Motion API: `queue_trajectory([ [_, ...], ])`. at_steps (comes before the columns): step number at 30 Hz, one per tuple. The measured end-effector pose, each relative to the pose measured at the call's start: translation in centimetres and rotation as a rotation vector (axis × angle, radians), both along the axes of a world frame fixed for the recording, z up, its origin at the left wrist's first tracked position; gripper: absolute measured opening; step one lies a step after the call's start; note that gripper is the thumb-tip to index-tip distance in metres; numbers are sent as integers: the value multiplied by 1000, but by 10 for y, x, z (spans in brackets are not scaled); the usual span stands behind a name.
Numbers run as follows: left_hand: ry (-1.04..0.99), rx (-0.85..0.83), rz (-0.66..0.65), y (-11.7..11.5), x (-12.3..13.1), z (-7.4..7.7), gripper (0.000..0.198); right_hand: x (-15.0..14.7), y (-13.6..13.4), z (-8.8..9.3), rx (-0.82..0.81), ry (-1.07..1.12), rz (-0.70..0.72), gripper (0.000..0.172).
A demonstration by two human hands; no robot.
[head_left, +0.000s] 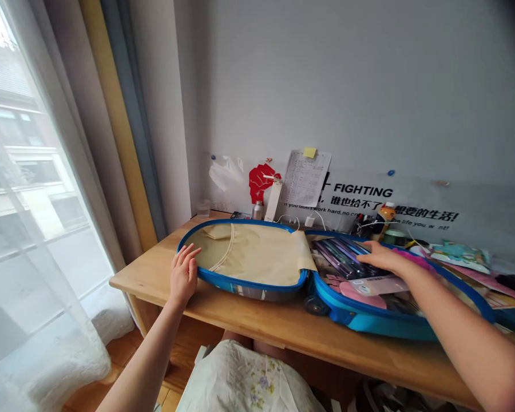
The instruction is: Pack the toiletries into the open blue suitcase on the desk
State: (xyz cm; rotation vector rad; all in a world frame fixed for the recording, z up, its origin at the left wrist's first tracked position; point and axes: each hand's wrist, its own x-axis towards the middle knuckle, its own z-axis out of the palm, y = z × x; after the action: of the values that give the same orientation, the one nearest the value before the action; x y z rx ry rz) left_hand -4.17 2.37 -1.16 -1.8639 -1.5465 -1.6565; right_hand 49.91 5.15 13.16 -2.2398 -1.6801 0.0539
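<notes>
A small blue suitcase (pixel 249 292) lies unfolded on the wooden desk, its two halves side by side. The left half has a beige lining (pixel 266 252) with a curved, piped pocket edge. My left hand (pixel 184 274) rests at the left end of that half's blue rim, fingers stretched out. Over the right half reaches my right hand (pixel 380 257), its fingers extended and apart at a clear pack of dark pens (pixel 341 257). Whether the fingertips press on the pack I cannot tell. Below the pens are a pink rounded item (pixel 363 294) and a clear labelled sleeve (pixel 380 284).
Along the wall stand a metallic bottle (pixel 257 210), a white upright box (pixel 273 200), a charger (pixel 309 220) with cables and an orange-capped bottle (pixel 385 217). Packets and papers (pixel 463 257) pile up at the right. A suitcase wheel (pixel 316 305) sits near the desk's front edge (pixel 240 323).
</notes>
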Motion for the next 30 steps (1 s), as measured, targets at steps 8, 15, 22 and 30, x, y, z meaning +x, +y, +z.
queue_trajectory([
  [8,-24,2,10,0,2,0,45,-13,9,55,153,30,182,66],
  [15,-3,-7,10,1,0,-2,45,-152,55,74,230,-148,634,66],
  [22,16,-1,14,1,-2,-4,43,-265,99,34,81,-241,984,55],
  [30,24,-26,17,0,-2,-6,42,-290,131,-10,-45,-397,1091,43],
])
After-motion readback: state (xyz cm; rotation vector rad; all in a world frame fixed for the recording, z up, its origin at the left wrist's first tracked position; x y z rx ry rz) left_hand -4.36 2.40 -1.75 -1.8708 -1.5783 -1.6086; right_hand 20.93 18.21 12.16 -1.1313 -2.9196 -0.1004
